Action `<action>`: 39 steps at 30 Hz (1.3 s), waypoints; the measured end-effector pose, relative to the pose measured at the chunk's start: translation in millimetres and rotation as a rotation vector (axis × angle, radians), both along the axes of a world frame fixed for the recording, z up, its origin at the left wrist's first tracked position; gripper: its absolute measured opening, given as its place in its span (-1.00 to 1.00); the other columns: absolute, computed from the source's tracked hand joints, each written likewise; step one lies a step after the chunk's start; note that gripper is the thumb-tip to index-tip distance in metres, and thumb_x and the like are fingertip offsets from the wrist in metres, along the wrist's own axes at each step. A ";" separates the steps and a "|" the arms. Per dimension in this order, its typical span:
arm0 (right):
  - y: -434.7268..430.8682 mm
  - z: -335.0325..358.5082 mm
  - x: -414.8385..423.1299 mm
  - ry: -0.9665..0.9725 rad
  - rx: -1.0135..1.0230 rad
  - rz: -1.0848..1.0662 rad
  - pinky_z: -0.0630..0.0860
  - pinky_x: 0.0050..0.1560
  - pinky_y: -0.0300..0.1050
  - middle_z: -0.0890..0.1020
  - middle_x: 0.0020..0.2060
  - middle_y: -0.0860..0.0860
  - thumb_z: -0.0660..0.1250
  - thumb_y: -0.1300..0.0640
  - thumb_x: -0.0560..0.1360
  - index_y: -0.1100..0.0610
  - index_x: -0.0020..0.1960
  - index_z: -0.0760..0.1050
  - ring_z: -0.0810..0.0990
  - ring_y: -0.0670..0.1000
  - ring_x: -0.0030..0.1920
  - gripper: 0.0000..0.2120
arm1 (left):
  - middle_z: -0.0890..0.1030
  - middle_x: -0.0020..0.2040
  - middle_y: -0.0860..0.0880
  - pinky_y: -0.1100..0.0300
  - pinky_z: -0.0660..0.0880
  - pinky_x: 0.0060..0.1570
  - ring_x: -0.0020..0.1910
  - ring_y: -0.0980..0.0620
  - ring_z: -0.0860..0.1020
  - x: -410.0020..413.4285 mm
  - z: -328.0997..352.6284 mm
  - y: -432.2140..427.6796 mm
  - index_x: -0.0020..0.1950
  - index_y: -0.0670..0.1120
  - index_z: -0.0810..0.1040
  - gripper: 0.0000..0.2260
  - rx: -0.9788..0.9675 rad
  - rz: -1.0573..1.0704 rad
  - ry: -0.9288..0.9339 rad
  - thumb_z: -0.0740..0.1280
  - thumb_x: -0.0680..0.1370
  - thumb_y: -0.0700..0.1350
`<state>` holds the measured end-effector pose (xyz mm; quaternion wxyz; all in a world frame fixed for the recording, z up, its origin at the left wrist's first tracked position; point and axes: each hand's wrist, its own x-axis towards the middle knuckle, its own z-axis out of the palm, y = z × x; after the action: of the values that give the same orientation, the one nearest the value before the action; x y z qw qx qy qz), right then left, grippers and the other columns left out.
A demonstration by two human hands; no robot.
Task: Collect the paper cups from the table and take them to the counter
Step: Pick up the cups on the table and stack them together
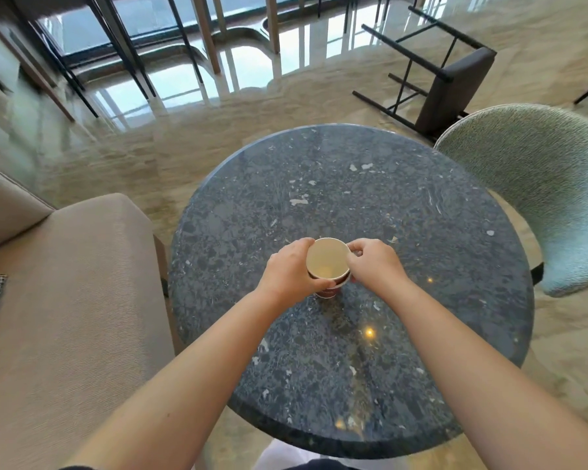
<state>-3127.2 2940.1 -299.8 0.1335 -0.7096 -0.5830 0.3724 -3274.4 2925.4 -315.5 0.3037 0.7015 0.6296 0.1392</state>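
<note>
Both hands closing on nested paper cups (327,262), upright mid-tabletop (421,232): left hand (291,274) grasping wall, right hand (374,266) pinching rim opposite.

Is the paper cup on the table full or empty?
Empty, or nearly so: the paper cup stands upright, with its pale inside wall and bottom in plain view, between the left hand and right hand.

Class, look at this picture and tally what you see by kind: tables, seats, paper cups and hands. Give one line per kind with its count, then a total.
Round stone table: 1
Seats: 3 (beige sofa, green chair, dark stool)
Paper cups: at least 1; a second rim suggests a nested stack, number unclear
Hands: 2 (left hand, right hand)
Total: at least 7
</note>
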 end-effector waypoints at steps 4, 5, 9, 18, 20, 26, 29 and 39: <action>-0.7 -7.7 0.2 0.015 -0.040 0.012 0.50 0.11 0.03 0.65 0.01 0.21 0.16 0.20 0.46 0.12 0.07 0.57 0.59 0.20 0.07 -0.73 | 0.49 0.24 -0.07 0.03 0.39 0.15 0.21 -0.06 0.45 -0.2 -4.9 0.2 0.30 -0.10 0.31 -0.34 -0.086 0.011 -0.004 0.50 0.30 0.05; -0.6 -9.2 0.3 0.029 -0.046 0.014 0.51 0.11 0.05 0.66 0.00 0.20 0.17 0.20 0.47 0.13 0.07 0.57 0.60 0.21 0.05 -0.73 | 0.49 0.22 -0.07 0.02 0.41 0.13 0.19 -0.06 0.46 -0.4 -6.3 0.1 0.29 -0.09 0.31 -0.34 -0.102 0.019 -0.012 0.50 0.30 0.04; -0.1 -12.8 2.5 0.093 -0.069 0.009 0.56 0.03 0.08 0.67 -0.01 0.16 0.15 0.24 0.47 0.12 0.15 0.55 0.64 0.18 -0.02 -0.68 | 0.53 0.16 -0.04 0.01 0.44 0.08 0.12 -0.05 0.49 1.4 -10.5 -0.1 0.24 -0.06 0.32 -0.37 -0.147 0.050 -0.061 0.52 0.28 0.03; 2.0 -19.9 5.6 0.165 -0.091 -0.004 0.61 -0.09 0.02 0.64 0.04 0.16 0.12 0.27 0.51 0.10 0.20 0.51 0.65 0.17 -0.09 -0.66 | 0.55 0.09 -0.02 0.00 0.48 0.01 0.04 -0.03 0.51 2.4 -18.7 -1.7 0.20 -0.04 0.31 -0.39 -0.153 0.034 -0.063 0.51 0.28 0.07; 2.9 -21.4 6.8 0.174 -0.102 0.000 0.60 -0.08 0.00 0.63 0.05 0.14 0.13 0.24 0.52 0.11 0.21 0.50 0.64 0.17 -0.05 -0.68 | 0.55 0.09 -0.01 -0.01 0.48 0.01 0.04 -0.03 0.51 1.6 -19.0 -1.6 0.20 -0.04 0.30 -0.39 -0.159 0.029 -0.064 0.51 0.28 0.09; 5.3 -33.7 11.5 0.256 -0.144 -0.099 0.38 -0.59 -0.37 0.56 -0.04 0.08 0.04 0.20 0.51 0.16 0.10 0.52 0.59 0.10 -0.24 -0.69 | 0.52 0.18 0.01 -0.01 0.46 0.10 0.16 -0.02 0.49 -1.9 -23.3 -0.4 0.27 -0.01 0.25 -0.29 -0.224 0.011 -0.035 0.51 0.25 0.12; 3.8 -44.2 15.7 0.258 -0.174 -0.091 0.38 -0.58 -0.42 0.53 0.02 0.11 0.02 0.35 0.44 0.17 0.16 0.47 0.56 0.11 -0.16 -0.60 | 0.50 0.24 -0.03 -0.03 0.44 0.14 0.21 -0.05 0.47 -3.8 -29.1 -0.1 0.31 -0.03 0.23 -0.27 -0.272 0.025 -0.035 0.51 0.27 0.09; -13.0 -65.0 15.3 0.308 -0.136 0.043 0.40 0.11 -0.12 0.56 0.14 0.04 0.45 0.21 0.32 0.03 0.30 0.33 0.50 0.03 0.13 -0.41 | 0.58 0.15 0.02 0.11 0.46 0.06 0.14 0.01 0.52 4.5 -38.8 -0.2 0.24 0.01 0.38 -0.42 -0.231 0.095 -0.215 0.50 0.29 0.03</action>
<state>-3111.9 2927.0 -364.8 0.1648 -0.6389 -0.5443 0.5180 -3269.9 2925.2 -354.4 0.4408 0.6125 0.6377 0.1544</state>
